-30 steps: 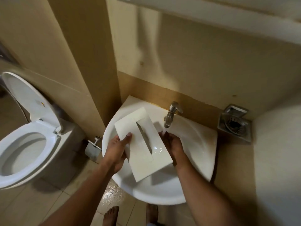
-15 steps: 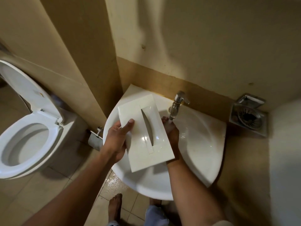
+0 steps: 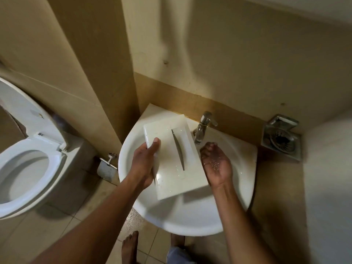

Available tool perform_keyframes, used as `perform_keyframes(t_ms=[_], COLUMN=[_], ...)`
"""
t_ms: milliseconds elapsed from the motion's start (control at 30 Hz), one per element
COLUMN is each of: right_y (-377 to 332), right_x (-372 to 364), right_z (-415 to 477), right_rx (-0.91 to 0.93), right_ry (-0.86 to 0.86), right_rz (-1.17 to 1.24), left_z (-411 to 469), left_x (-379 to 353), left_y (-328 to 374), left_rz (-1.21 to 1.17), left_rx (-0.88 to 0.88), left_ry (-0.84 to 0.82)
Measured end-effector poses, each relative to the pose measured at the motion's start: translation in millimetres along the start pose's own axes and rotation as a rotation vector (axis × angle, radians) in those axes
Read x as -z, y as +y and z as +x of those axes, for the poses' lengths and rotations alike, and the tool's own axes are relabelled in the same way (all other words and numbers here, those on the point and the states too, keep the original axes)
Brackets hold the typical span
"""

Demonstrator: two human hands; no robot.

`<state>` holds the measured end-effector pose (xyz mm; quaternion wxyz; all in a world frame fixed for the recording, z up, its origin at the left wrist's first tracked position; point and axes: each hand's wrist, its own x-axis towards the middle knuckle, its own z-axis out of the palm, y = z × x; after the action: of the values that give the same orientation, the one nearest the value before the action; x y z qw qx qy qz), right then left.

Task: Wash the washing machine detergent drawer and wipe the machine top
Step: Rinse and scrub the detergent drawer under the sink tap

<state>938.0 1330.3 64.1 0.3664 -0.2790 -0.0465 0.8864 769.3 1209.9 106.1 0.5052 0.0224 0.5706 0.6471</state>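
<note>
Over the sink (image 3: 190,221) now, holding the drawer (image 3: 177,155) roughly flat above the bowl, just left of the tap (image 3: 202,128). Gripping its left edge with the left hand (image 3: 144,164), thumb lying on the top face, fingers tucked underneath and out of sight. Cupping the right hand (image 3: 217,164) palm-up just below the spout, fingers loosely curled, holding nothing but droplets.

Rinsing step, by the look of it, with the wipe of the machine top not yet begun. To do it well: tilt the drawer to send run-off into the bowl, not onto the floor (image 3: 131,220). Splash the cupped water across the top face and along the long slot, or better, slide the drawer right under the spout. Turn it over too, for likely residue underneath. Mind the grip: smooth wet plastic in one hand, probably slippery. Bring the right hand onto the far edge before tilting.

No telling about running water: no clear stream at the spout, only drops on the palm and a few on the drawer. No view of the drawer's underside or compartments. No washing machine in shot, no cloth either. Cut off at the left edge, a toilet (image 3: 28,168); at the bottom, bare feet (image 3: 130,246), only partly in frame.
</note>
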Motion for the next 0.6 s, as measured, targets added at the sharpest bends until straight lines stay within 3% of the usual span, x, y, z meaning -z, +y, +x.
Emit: perform_keyframes(t_ms=[133, 267, 400, 500, 600], right_y=[-41.6, -12.0, 26.0, 42.6, 55.3], right_x=[-66.8, -101.1, -57.7, -10.5, 2.0], right_z=[-19.7, -18.6, -41.0, -73.1, -81.0], right_rx=[0.007, 0.018, 0.496, 0.859, 0.942], right_ry=[-0.015, 0.047, 0.081, -0.126, -0.216], right_rz=[-0.073, -0.556, -1.46, -2.048, -2.355], left_z=[-1.5, 1.3, 12.1, 10.5, 6.7], left_x=[-21.0, -44.3, -54.4, -56.0, -56.4], left_y=[-0.7, -6.0, -6.9, -6.2, -8.9], left_rz=[-0.009, -0.065, -0.097, -0.089, -0.042], left_rx=[0.049, 0.112, 0.129, 0.126, 0.107], left_ry=[0.01, 0.056, 0.142, 0.173, 0.177])
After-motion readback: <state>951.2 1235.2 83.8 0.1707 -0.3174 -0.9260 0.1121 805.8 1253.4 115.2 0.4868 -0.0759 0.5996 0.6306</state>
